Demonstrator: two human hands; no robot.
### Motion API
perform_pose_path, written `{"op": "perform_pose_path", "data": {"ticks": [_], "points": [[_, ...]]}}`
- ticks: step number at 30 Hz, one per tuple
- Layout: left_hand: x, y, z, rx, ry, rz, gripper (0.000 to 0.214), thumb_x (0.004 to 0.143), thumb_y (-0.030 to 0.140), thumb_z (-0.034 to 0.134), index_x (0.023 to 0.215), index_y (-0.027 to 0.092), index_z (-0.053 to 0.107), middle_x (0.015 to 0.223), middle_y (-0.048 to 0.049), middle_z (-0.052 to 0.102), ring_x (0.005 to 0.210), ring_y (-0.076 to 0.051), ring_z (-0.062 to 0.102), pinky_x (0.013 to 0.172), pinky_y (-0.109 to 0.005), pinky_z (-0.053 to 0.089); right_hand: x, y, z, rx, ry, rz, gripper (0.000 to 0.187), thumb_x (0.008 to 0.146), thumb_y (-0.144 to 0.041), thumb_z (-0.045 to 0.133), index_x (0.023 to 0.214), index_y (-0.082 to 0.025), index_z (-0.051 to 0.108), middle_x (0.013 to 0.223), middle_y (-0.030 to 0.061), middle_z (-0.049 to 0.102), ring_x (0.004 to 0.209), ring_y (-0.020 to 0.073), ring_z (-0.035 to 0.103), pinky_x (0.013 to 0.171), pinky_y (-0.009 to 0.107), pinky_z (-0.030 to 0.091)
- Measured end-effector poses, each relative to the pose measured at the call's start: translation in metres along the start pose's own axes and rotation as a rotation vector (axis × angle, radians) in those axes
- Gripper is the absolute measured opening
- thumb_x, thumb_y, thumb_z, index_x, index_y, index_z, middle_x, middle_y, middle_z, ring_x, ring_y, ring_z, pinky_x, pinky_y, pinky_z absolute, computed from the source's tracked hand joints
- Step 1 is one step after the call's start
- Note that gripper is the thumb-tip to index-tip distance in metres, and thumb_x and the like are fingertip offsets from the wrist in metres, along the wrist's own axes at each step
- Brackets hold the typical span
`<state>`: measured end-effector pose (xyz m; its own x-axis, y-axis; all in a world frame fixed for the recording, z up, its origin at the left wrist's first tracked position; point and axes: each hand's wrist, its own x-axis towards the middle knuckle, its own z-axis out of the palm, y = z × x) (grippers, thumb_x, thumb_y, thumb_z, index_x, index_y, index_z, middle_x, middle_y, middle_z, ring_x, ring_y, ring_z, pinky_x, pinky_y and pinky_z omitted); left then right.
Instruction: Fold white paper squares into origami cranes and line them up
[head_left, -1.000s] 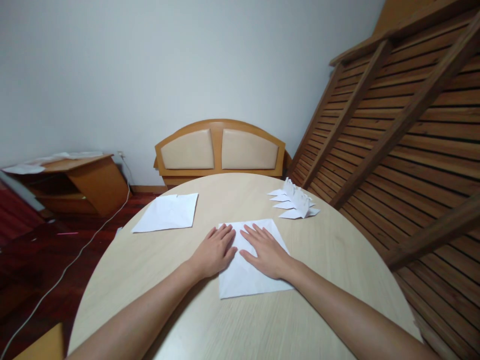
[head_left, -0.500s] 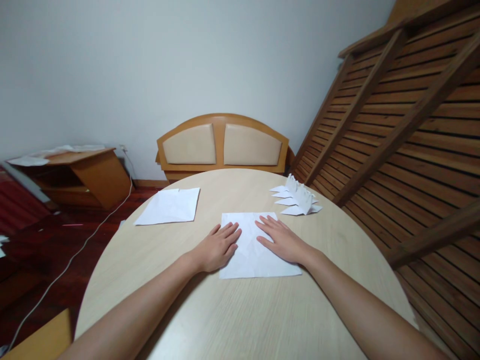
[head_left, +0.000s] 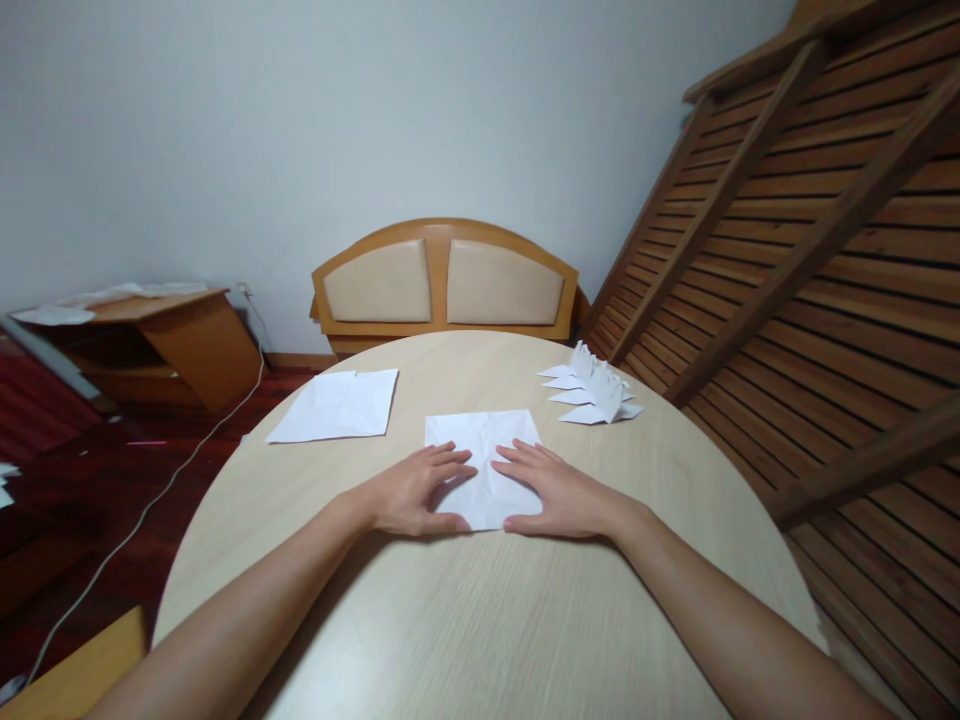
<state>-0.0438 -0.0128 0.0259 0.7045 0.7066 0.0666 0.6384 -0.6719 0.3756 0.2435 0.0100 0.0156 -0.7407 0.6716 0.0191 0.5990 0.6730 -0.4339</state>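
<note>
Here, sheet point(head_left: 484, 445) flanked by paper point(head_left: 337, 405), folded figures point(head_left: 594, 392).

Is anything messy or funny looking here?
Yes. The paper sheet under the left hand and right hand is crinkled with creases, not smooth. Beside the table, a big wooden slatted frame leans at a slant.

A pale wall point(head_left: 300, 120) backs a padded wooden headboard point(head_left: 445, 285). A slatted wooden frame point(head_left: 825, 250) leans at right. A low cabinet point(head_left: 180, 345) stands on red floor point(head_left: 60, 500).
</note>
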Motion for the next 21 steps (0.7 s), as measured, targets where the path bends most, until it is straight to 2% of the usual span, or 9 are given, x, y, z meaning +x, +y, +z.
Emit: {"op": "perform_pose_path", "data": {"ticks": [3, 7, 9, 12, 16, 21], "points": [[-0.0004, 0.0068, -0.0011, 0.025, -0.052, -0.022, 0.09, 0.075, 0.066, 0.072, 0.147, 0.017, 0.047, 0.158, -0.0186, 0.034, 0.149, -0.039, 0.027, 0.119, -0.056, 0.028, -0.0009, 0.0011, -0.0013, -0.015, -0.011, 0.001, 0.09, 0.078, -0.071, 0.066, 0.152, -0.024, 0.043, 0.162, 0.0104, 0.03, 0.152, 0.0348, 0.02, 0.123, 0.055, 0.016], [0.0014, 0.0083, 0.0004, 0.047, -0.041, -0.029, 0.076, 0.081, 0.047, 0.071, 0.146, 0.015, 0.047, 0.156, -0.0178, 0.038, 0.148, -0.037, 0.03, 0.119, -0.054, 0.03, -0.0025, 0.0037, -0.0007, 0.018, -0.012, -0.023, 0.101, 0.07, -0.073, 0.072, 0.153, -0.025, 0.04, 0.163, 0.0106, 0.028, 0.152, 0.0366, 0.019, 0.124, 0.056, 0.014], [0.0014, 0.0073, 0.0008, 0.038, -0.016, -0.021, 0.072, 0.083, 0.043, 0.07, 0.146, 0.016, 0.048, 0.155, -0.0169, 0.041, 0.146, -0.036, 0.033, 0.118, -0.053, 0.032, -0.0031, 0.0052, -0.0001, 0.03, -0.013, -0.031, 0.103, 0.068, -0.073, 0.073, 0.154, -0.027, 0.039, 0.163, 0.01, 0.027, 0.152, 0.0365, 0.019, 0.124, 0.055, 0.014], [-0.0004, 0.0052, 0.0014, 0.021, -0.013, -0.017, 0.072, 0.082, 0.051, 0.07, 0.144, 0.019, 0.051, 0.156, -0.0159, 0.04, 0.147, -0.037, 0.031, 0.118, -0.054, 0.031, -0.003, 0.0061, 0.0003, 0.023, -0.006, -0.028, 0.1, 0.07, -0.073, 0.072, 0.153, -0.027, 0.041, 0.162, 0.0095, 0.029, 0.152, 0.0362, 0.02, 0.124, 0.055, 0.015], [-0.0032, 0.0037, 0.0027, 0.022, -0.031, -0.019, 0.089, 0.074, 0.069, 0.071, 0.145, 0.02, 0.05, 0.158, -0.0157, 0.035, 0.148, -0.037, 0.028, 0.12, -0.054, 0.027, -0.0016, 0.0052, -0.0003, 0.021, 0.003, -0.013, 0.095, 0.072, -0.072, 0.071, 0.152, -0.028, 0.043, 0.161, 0.0085, 0.032, 0.151, 0.0363, 0.022, 0.123, 0.056, 0.017], [-0.0024, 0.0073, 0.0012, 0.065, -0.041, -0.034, 0.085, 0.077, 0.062, 0.071, 0.145, 0.016, 0.05, 0.157, -0.0184, 0.037, 0.147, -0.037, 0.032, 0.119, -0.052, 0.03, -0.0009, 0.004, -0.0025, 0.004, -0.018, -0.003, 0.097, 0.073, -0.073, 0.069, 0.152, -0.026, 0.042, 0.162, 0.0096, 0.029, 0.151, 0.0363, 0.02, 0.123, 0.055, 0.016]]}}
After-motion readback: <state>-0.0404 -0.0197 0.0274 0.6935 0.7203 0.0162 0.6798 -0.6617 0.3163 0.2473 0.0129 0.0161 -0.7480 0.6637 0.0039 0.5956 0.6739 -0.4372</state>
